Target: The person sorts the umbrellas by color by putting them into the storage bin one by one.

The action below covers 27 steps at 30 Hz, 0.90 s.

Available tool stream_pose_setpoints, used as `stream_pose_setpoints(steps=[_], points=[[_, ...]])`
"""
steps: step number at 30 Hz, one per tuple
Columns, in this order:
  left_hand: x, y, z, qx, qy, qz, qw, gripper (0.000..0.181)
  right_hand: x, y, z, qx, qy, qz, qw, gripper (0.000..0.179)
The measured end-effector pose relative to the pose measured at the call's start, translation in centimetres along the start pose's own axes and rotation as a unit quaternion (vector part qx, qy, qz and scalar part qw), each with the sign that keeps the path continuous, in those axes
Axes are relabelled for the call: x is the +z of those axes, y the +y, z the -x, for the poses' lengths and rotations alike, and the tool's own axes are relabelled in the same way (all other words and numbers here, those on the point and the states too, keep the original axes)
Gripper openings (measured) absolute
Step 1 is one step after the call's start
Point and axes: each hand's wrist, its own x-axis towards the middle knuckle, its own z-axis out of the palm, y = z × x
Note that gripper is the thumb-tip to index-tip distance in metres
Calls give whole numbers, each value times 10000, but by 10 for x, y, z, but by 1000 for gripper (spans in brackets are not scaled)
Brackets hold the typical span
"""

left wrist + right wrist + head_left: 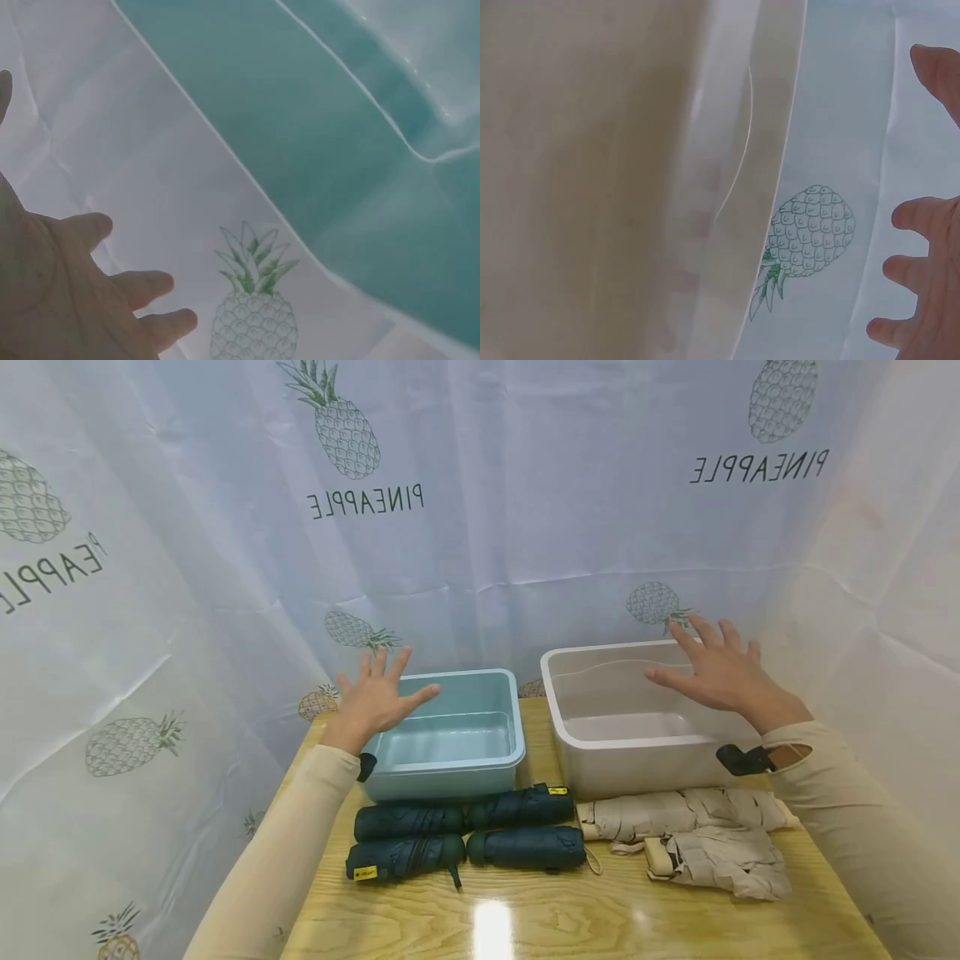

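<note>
My left hand (375,700) hovers with fingers spread over the left side of a light blue bin (442,768). Spread likewise, my right hand (723,672) is held above a white bin (637,768), and neither hand holds anything. Both bins show bare floors. Before the blue bin lie several folded dark umbrellas (525,847), two with yellow tags. Two folded beige umbrellas (682,812) lie in front of the white bin, the nearer one loosely bunched. In the wrist views the left fingers (142,289) and right fingers (915,274) show beside the bin rims.
A wooden table (420,918) carries the bins and umbrellas, with light glare near its front. A pale curtain (480,510) printed with pineapples hangs behind and along both sides. Black straps (742,760) sit at the wrists.
</note>
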Motion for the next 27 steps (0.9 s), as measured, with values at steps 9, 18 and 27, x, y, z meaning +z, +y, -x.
stream_pose_setpoints(steps=[9, 18, 27], points=[[5, 13, 4, 118, -35, 261, 9996, 100, 2, -2, 7, 9, 148, 36, 9999, 101], [8, 27, 15, 283, 149, 445, 9985, 96, 0, -12, 18, -147, 285, -7, 9995, 100], [16, 71, 33, 777, 646, 1625, 9815, 61, 7, -19, 34, -552, 922, -385, 9935, 90]])
